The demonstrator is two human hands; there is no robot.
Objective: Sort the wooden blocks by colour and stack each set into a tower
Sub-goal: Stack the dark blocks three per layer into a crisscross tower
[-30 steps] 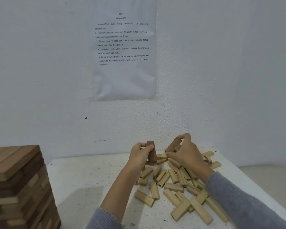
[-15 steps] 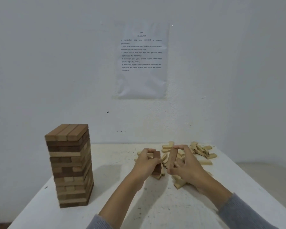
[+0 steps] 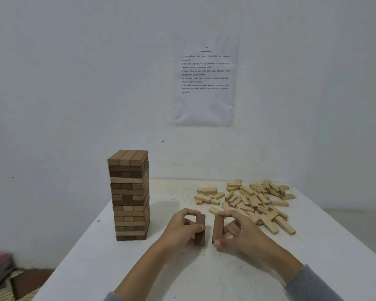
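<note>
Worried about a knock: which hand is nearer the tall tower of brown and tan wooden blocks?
Left. The left hand, gripping a dark brown wooden block, sits just right of the tower; the right hand, pinching a lighter brown block, is farther right, beside the loose pale blocks.

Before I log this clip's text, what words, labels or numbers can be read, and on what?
Printed sheet on the wall: "1 Kumpulkan blok yang berselerak ke kawasan"
Its heading and other numbered lines: too blurred to read.
Loose blocks and tower: no markings visible.
</note>
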